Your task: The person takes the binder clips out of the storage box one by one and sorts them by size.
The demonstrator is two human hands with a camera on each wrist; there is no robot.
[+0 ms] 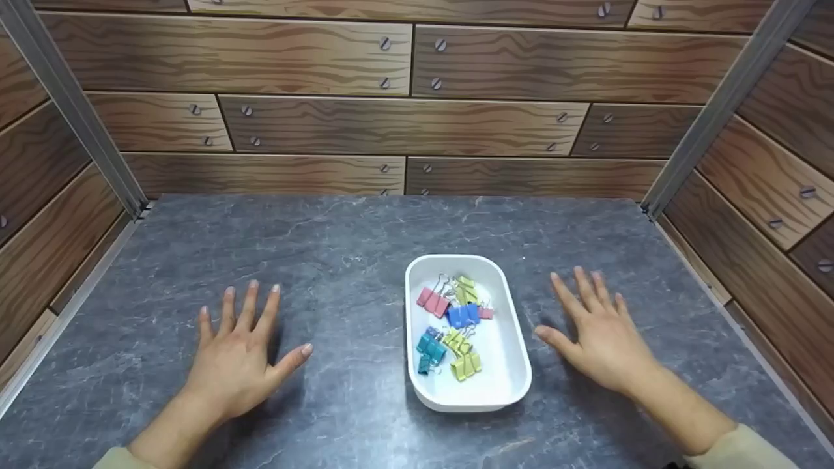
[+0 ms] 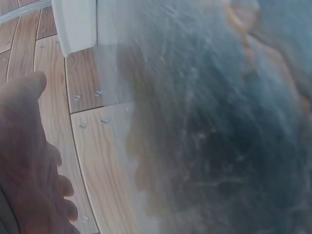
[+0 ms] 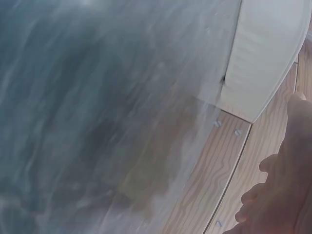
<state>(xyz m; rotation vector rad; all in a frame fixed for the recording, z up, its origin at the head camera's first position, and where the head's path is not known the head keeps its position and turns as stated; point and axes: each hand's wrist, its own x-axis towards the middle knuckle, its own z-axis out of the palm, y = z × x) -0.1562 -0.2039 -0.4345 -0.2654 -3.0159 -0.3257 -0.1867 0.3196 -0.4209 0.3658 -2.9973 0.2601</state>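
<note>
Resting or hovering with fingers fanned and thumbs out, the grip wide on both sides and holding nothing. Placed with the left hand (image 1: pixel 234 368) well apart from the white tray (image 1: pixel 505 374) and the right hand (image 1: pixel 606 339) much nearer, its thumb just beside the tray's long wall without touching. Set on the grey marbled bench (image 1: pixel 352 260), to the right of the one hand and to the left of the other. Pointing lengthwise away from the person, long axis tipped slightly left at the far end, thus presenting a long side to each hand. Containing a loose jumble of binder clips: larger pink clip (image 1: pixel 433 302) and smaller pink clip (image 1: pixel 485 313), blue clip (image 1: pixel 463 315) between them, teal clips (image 1: pixel 431 350) by the left wall, yellow-green clips (image 1: pixel 465 367) at both the far and near parts. Gathered more toward the left wall than the right, yet judged closer to the right thumb, with the smaller pink clip foremost on that side. Too blurred in both wrist views to tell any palm contact with the bench. Enclosed by wood-patterned walls (image 1: pixel 313 124).
</note>
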